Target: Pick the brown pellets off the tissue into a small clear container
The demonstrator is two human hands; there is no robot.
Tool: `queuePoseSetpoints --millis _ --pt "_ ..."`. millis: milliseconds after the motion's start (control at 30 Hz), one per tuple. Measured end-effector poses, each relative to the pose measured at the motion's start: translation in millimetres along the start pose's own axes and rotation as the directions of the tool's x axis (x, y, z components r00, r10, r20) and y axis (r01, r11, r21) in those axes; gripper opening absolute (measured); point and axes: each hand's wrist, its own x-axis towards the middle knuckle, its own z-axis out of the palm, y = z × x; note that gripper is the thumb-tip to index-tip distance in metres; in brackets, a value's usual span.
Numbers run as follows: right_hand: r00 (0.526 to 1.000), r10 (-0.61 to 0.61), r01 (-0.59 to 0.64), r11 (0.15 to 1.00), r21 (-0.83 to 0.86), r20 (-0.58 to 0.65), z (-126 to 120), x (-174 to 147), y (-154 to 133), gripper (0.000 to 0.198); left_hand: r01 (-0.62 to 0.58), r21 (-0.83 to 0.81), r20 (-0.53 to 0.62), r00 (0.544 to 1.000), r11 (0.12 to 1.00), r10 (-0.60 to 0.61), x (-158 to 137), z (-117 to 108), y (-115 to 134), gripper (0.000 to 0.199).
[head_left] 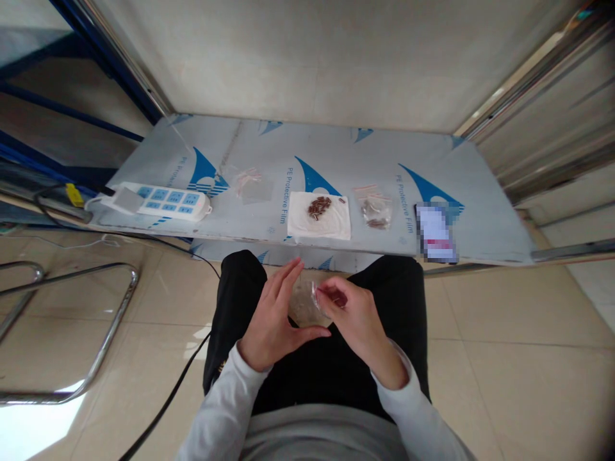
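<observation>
Above my lap, my right hand [353,314] pinches the edge of a small clear plastic bag [306,302]. The bag hangs between my two hands; whether anything is inside it I cannot tell. My left hand [276,314] is beside the bag, fingers stretched out and thumb apart, with nothing in its grasp. In front of me on the shelf, a pile of small brown cylindrical pieces [318,208] rests on a white paper sheet [300,225]. To its right lies another clear zip bag [377,210] with brown pieces in it.
A white power strip [173,203] with an adapter [127,200] plugged in lies at the shelf's left. Clear bags [254,187] lie left of the paper. A phone [435,234] rests near the right front edge. A metal chair frame [129,307] stands at left on the floor.
</observation>
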Motion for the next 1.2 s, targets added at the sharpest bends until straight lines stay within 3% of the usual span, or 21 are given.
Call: queuePoseSetpoints --millis 67,233,400,600,800,867,967,1033,1100,1200 --pt "0.999 0.022 -0.023 0.999 0.044 0.027 1.0 0.6 2.3 0.014 -0.001 0.019 0.074 0.997 1.0 0.0 3.0 3.0 -2.9 0.1" --pt "0.991 0.084 -0.106 0.97 0.219 0.109 -5.5 7.8 11.4 0.016 0.043 -0.046 0.159 0.987 0.998 -0.035 8.0 15.5 -11.6 0.069" --pt "0.966 0.105 -0.172 0.945 0.279 0.238 -17.2 14.3 25.2 0.016 0.037 -0.036 0.254 0.967 0.999 -0.027 11.0 18.7 -18.6 0.07" --pt "0.977 0.101 -0.134 0.977 0.166 0.189 -12.1 14.4 25.5 0.016 -0.101 0.082 0.12 0.989 0.992 0.091 12.3 14.7 -3.2 0.093" --pt "0.995 0.007 0.002 0.995 -0.098 0.095 -3.4 5.5 4.1 0.007 -0.097 -0.025 0.027 0.995 0.995 0.098 9.7 22.5 -1.1 0.061" --pt "0.99 -0.028 0.048 0.989 -0.143 0.138 -9.1 7.5 0.0 0.008 -0.075 -0.048 0.005 0.997 0.996 0.075 8.9 20.8 -4.6 0.057" --pt "0.981 -0.086 0.104 0.99 -0.1 0.175 -25.9 31.9 3.0 0.015 -0.021 -0.059 -0.061 0.998 0.998 0.018 7.9 14.7 -9.6 0.049" --pt "0.99 -0.139 0.143 0.983 -0.111 0.038 -34.6 64.9 11.0 0.021 0.018 -0.062 -0.119 0.993 0.998 -0.025 7.9 11.8 -11.9 0.046" --pt "0.967 -0.221 0.191 0.96 -0.207 -0.13 -34.9 105.3 21.6 0.017 0.036 -0.073 -0.153 0.987 0.997 -0.046 8.3 11.3 -12.8 0.045" --pt "0.964 -0.237 0.169 0.898 -0.405 -0.121 -20.8 158.7 36.7 0.014 0.028 -0.099 -0.15 0.988 0.995 -0.043 8.9 14.4 -12.3 0.048"
